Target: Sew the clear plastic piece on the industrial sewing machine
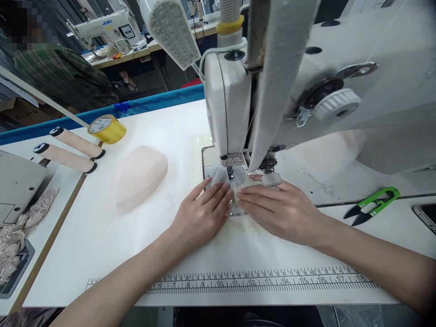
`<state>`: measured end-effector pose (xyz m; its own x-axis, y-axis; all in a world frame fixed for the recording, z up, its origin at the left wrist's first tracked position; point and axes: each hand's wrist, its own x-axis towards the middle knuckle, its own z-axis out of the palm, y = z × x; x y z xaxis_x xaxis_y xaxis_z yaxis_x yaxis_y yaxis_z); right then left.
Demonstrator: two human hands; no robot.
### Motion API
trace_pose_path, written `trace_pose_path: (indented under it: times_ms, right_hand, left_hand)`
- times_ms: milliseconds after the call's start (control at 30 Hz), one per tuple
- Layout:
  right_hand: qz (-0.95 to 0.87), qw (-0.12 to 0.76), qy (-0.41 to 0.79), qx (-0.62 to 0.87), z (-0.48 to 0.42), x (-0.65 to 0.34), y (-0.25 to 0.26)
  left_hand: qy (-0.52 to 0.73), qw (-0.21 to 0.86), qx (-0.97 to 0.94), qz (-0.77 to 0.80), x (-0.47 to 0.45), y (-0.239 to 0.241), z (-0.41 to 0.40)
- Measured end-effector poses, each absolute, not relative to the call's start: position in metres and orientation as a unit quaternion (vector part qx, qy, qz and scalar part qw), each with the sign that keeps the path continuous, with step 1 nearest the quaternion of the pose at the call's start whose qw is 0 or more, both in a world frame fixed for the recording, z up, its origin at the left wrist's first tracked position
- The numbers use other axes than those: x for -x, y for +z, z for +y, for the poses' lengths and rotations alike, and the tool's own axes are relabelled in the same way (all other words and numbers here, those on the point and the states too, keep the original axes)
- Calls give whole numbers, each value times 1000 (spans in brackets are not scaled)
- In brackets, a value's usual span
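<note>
At the needle of a white sewing machine (229,109), a small piece of sheer whitish fabric (220,176) lies under the presser foot (230,172). My left hand (200,213) rests on the bed left of the needle, its fingers stretched and fingertips pressing on the fabric's near side. From the right, my right hand (282,209) lies with long, flat fingers, their tips close to my left fingertips. Its index finger reaches beside the foot under the machine head. Both thumbs are mostly hidden. The fabric between the hands is thin and hard to trace.
Sheer pale fabric pieces lie left (143,175) and behind the machine arm (327,150). Two thread cones (78,143) and yellow tape (107,129) are at left. Green thread snips (373,205) lie right. A printed ruler (238,282) runs along the front. A person (64,77) sits beyond.
</note>
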<state>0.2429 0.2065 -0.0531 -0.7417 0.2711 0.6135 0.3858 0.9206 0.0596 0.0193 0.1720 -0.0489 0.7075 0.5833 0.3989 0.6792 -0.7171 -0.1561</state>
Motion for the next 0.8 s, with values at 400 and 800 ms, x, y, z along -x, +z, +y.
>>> trace_pose_path:
  times_ms: [400,800]
  right_hand:
    - [-928,308,-108,178,213,-241,-56]
    - [-928,302,-107,189,212,-239,-55]
  left_hand:
    - [-171,139,916,-334,-18,-48,173]
    - [-184,150,909,-343,-17,-51,177]
